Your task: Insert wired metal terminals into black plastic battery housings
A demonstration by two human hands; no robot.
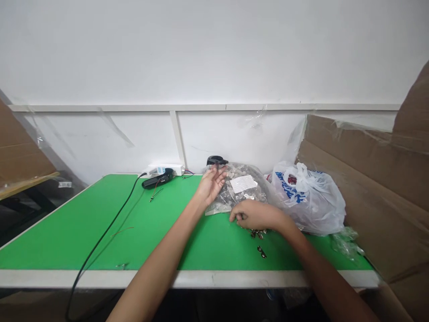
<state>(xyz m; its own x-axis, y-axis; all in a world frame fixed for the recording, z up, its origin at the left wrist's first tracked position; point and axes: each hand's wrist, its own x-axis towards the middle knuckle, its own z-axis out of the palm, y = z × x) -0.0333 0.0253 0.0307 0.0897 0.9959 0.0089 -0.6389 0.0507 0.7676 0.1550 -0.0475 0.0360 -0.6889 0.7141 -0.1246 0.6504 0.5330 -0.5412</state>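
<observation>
My left hand (211,185) is palm up at the left side of a clear plastic bag (250,197), its fingers loosely spread. The bag is full of small metallic parts and bears a white printed label (243,183). Just behind my left fingertips sits a black curved object (216,160); whether they touch it I cannot tell. My right hand (256,213) is closed in front of the bag, fingers curled in, and anything inside them is hidden. Small metal parts (258,234) lie beneath it, and a single dark metal piece (262,252) lies nearer the table edge.
A tied white plastic bag (315,201) stands on the right by a cardboard sheet (365,179). At the back left of the green table (83,214) are a black handheld tool (157,180), a white box (167,169) and a black cable (110,228). Crumpled clear plastic (348,243) lies at right.
</observation>
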